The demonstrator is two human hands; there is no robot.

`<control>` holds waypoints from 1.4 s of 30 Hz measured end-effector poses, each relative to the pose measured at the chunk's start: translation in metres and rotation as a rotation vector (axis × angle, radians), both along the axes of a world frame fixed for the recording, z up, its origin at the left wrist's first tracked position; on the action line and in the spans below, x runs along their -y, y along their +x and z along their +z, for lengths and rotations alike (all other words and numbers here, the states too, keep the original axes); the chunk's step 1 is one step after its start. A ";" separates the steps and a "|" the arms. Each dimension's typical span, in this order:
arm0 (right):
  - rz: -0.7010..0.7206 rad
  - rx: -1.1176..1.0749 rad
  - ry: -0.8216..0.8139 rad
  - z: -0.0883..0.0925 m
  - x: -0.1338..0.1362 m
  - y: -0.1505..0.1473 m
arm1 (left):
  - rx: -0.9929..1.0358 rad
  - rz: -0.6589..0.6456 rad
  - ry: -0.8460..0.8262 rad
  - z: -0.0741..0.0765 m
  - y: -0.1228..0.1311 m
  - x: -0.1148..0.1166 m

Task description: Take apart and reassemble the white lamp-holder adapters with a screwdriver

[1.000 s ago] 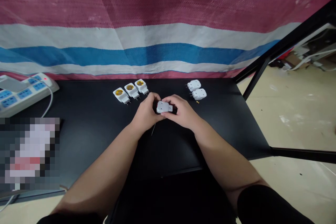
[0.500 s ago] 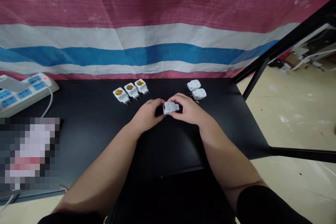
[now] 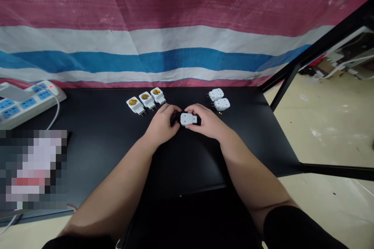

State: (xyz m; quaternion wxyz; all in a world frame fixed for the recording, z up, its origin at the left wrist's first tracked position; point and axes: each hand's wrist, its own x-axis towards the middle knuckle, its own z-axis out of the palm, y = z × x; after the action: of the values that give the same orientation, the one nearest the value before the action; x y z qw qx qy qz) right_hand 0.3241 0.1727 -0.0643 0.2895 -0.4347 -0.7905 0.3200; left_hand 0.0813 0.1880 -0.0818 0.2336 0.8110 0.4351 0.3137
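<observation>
A white plug-in lamp holder [image 3: 187,119] lies between my two hands over the middle of the black table, screw-hole side up. My right hand [image 3: 204,120] grips it, fingers along the far side and thumb on the near side, around the plug end. At its left end the fingertips and thumb of my left hand [image 3: 163,122] close in; the dark gap inside that hand is hard to make out. Three similar lamp holders [image 3: 146,99] rest at the back left, gold sockets up. Two white lamp holders [image 3: 222,104] lie face down at the back right, beside tiny brass-coloured pieces [image 3: 220,113].
A white power strip [image 3: 32,103] with blue sockets and a lit red light sits at the left, its cable [image 3: 55,114] looping onto the table. Nearer me is a blurred-out device [image 3: 37,167]. A striped tarp [image 3: 187,58] hangs behind; a black metal frame [image 3: 288,66] stands right.
My left hand has shifted slightly left at the lamp holder's end. The holder has turned flatter, and its red switch shows far less.
</observation>
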 end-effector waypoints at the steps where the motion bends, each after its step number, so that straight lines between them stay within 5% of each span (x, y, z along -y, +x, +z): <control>1: 0.001 -0.011 0.016 -0.001 -0.001 0.001 | 0.034 -0.019 0.005 0.002 0.001 0.001; 8: 0.004 -0.040 0.061 -0.004 -0.004 0.002 | 0.146 -0.158 -0.133 0.004 0.004 0.005; 31: -0.018 -0.101 0.001 0.001 -0.003 0.004 | 0.095 -0.095 -0.285 0.006 0.003 0.002; 37: -0.162 -0.256 -0.010 -0.004 -0.009 0.009 | 0.166 -0.085 -0.314 0.003 0.004 0.002; 42: -0.379 0.000 0.097 -0.011 -0.011 0.010 | 0.132 -0.110 -0.244 0.005 0.001 0.001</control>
State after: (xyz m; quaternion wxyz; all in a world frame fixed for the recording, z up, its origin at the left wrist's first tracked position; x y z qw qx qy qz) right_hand 0.3346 0.1842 -0.0757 0.3650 -0.5612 -0.7091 0.2212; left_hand 0.0825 0.1875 -0.0766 0.3754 0.7767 0.4088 0.2977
